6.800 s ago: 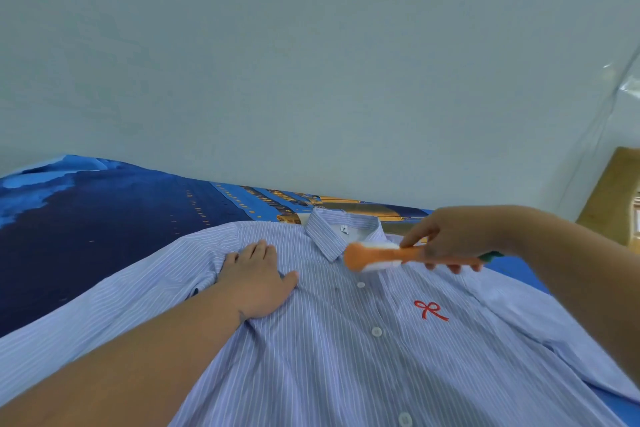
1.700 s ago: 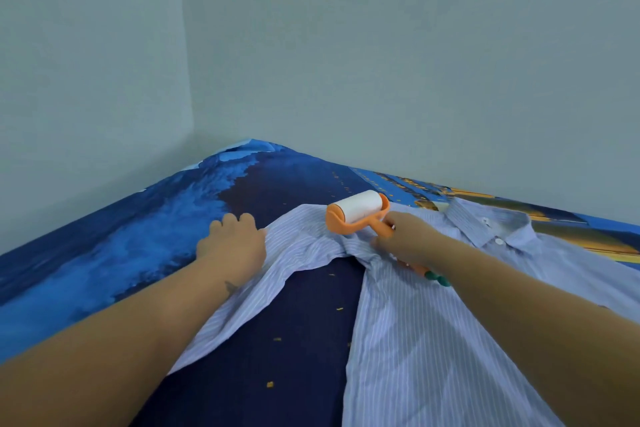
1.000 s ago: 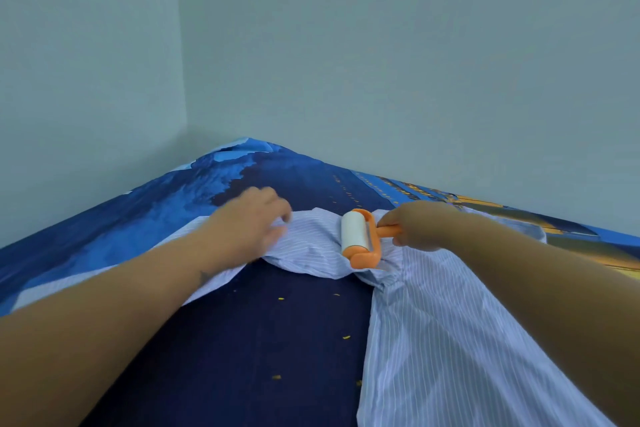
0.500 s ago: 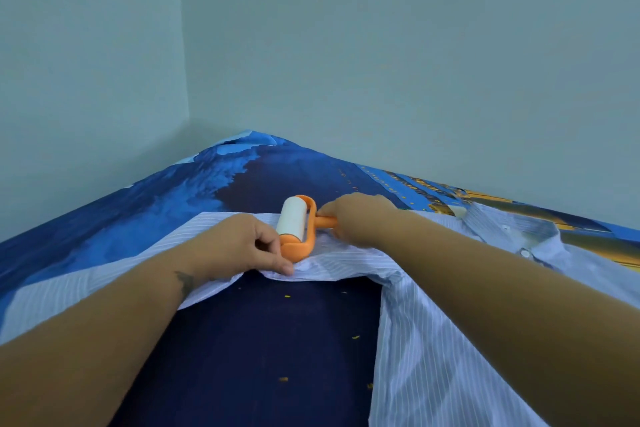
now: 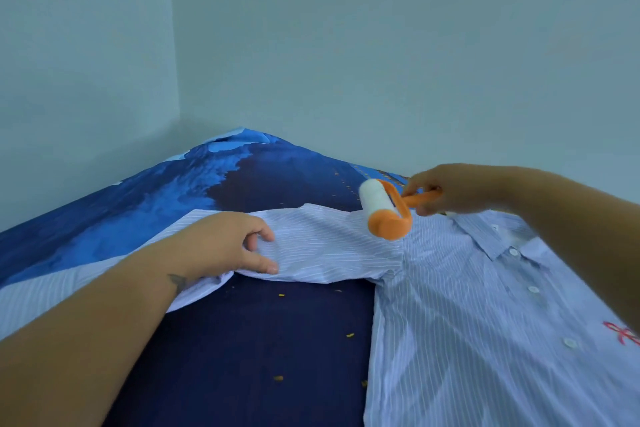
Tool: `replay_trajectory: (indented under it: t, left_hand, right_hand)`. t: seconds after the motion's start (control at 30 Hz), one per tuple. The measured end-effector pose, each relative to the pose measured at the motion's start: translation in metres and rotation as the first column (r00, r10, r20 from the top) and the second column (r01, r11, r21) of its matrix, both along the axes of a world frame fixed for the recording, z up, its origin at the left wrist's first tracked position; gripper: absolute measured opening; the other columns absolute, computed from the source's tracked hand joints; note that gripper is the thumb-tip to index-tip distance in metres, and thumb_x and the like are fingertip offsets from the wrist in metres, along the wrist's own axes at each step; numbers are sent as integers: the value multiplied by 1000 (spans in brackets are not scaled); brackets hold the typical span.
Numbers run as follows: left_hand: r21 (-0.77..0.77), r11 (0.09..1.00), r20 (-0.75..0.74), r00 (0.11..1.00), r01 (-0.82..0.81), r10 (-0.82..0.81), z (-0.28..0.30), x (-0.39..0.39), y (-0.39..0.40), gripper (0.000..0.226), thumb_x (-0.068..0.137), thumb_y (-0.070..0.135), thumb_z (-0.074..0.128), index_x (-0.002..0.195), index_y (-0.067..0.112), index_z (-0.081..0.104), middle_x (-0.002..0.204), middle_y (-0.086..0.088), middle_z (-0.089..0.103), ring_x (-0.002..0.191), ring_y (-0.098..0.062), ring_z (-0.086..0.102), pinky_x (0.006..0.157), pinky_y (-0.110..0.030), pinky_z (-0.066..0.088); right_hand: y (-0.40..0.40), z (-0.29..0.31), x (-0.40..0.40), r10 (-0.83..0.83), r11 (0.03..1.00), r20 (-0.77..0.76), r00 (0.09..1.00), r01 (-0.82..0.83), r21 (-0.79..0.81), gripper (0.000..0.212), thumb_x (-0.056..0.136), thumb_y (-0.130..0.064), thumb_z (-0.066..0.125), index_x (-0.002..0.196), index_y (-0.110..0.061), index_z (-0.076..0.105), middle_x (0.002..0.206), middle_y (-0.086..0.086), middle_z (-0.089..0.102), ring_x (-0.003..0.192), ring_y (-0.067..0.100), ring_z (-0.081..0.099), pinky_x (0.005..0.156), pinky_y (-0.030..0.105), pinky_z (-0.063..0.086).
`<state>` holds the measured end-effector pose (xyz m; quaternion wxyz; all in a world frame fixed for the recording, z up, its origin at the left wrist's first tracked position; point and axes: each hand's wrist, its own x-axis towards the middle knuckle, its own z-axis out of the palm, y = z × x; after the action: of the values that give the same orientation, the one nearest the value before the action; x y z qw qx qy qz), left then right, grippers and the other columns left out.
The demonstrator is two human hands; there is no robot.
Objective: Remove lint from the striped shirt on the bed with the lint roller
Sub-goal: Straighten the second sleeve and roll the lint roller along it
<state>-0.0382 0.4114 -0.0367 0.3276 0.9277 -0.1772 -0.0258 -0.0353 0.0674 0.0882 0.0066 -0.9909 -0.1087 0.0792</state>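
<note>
- Pale blue, finely striped cotton: the striped shirt (image 5: 485, 305) lies spread on the bed (image 5: 242, 340), button front up, with one sleeve stretched out to the left of its collar (image 5: 485, 236).
- Left of the collar, the left hand (image 5: 225, 246) rests on that sleeve; its fingers (image 5: 263, 232) are curled and pinch a fold of the cloth against the thumb.
- Just left of the collar, above the shoulder seam, is the lint roller (image 5: 388, 208), with an orange frame and a white roll. Whether the roll touches the cloth cannot be told; its lower orange end sits right over the shoulder.
- The right hand (image 5: 450, 194) is behind the collar, its fingers (image 5: 415, 185) wrapped round the roller's orange handle.
- Right of the collar and nearer the camera, a red bow mark (image 5: 623, 336) shows on the shirt's chest, beside a row of white buttons (image 5: 533, 289).
- The bed cover is dark navy with a bright blue print; small yellow specks (image 5: 350, 335) dot it left of the shirt's body, below the sleeve.
- Plain pale walls (image 5: 346, 45) meet in a corner far behind the collar.
</note>
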Motion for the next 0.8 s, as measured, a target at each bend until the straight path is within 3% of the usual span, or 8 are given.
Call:
replay_trajectory:
  t: [0.1, 0.17, 0.3, 0.4, 0.5, 0.63, 0.7, 0.8]
  left_hand:
    - [74, 997, -5, 1000, -21, 21, 6, -3, 3, 57, 56, 58, 83, 107, 41, 62, 82, 9, 58, 59, 5, 57, 42, -9, 43]
    - [101, 994, -15, 999, -49, 51, 8, -4, 4, 65, 55, 60, 82, 113, 40, 61, 84, 9, 58, 65, -1, 59, 44, -10, 43]
    - [223, 970, 18, 995, -95, 93, 10, -2, 7, 87, 41, 82, 68, 118, 43, 57, 83, 13, 57, 67, -10, 67, 54, -16, 36]
    - [252, 964, 43, 996, -89, 81, 9, 1, 9, 95, 33, 89, 60, 117, 43, 58, 83, 19, 55, 67, -5, 65, 57, -17, 34]
    - [295, 953, 88, 995, -69, 45, 10, -1, 10, 78, 53, 76, 69, 121, 40, 56, 92, 24, 49, 75, 7, 53, 57, -11, 30]
    - [321, 947, 112, 994, -22, -15, 10, -2, 10, 32, 91, 41, 55, 123, 42, 55, 115, 17, 49, 87, 0, 50, 67, -11, 29]
    - [314, 948, 114, 993, -44, 8, 11, -3, 9, 31, 96, 20, 43, 120, 34, 57, 116, 7, 51, 93, -10, 53, 73, -18, 36]
    - [354, 934, 104, 994, -51, 14, 10, -3, 5, 23, 95, 13, 38, 105, 22, 57, 110, -4, 49, 89, -21, 57, 77, -29, 44]
  right_hand:
    - [-7, -5, -8, 56, 992, -50, 997, -62, -107, 29, 83, -26, 68, 104, -45, 61, 96, -12, 64, 88, 13, 59, 81, 30, 46]
    - [-4, -12, -10, 75, 986, -44, 996, -81, -147, 31, 83, -27, 69, 109, -43, 62, 96, -17, 61, 89, 9, 56, 79, 26, 42]
    - [14, -25, -5, 131, 959, -57, 990, -141, -246, 32, 84, -31, 65, 112, -45, 62, 106, -15, 64, 97, 12, 57, 90, 35, 46]
    - [37, -33, -3, 188, 953, -60, 980, -196, -230, 33, 85, -30, 63, 114, -44, 61, 104, -13, 64, 93, 13, 55, 85, 34, 46]
    - [67, -39, -2, 236, 954, -34, 971, -238, -182, 34, 85, -30, 63, 116, -44, 61, 87, -19, 58, 89, 12, 51, 76, 32, 41]
    - [112, -48, -4, 304, 942, -3, 953, -301, -149, 34, 88, -31, 60, 119, -44, 58, 82, -15, 48, 86, 14, 45, 77, 37, 45]
    - [130, -49, -5, 351, 924, 11, 936, -344, -165, 31, 90, -30, 58, 120, -37, 59, 92, -9, 52, 90, 17, 49, 72, 35, 44]
    - [144, -49, -5, 383, 908, 17, 924, -373, -190, 28, 91, -27, 57, 119, -31, 61, 91, -6, 54, 84, 18, 49, 53, 26, 28]
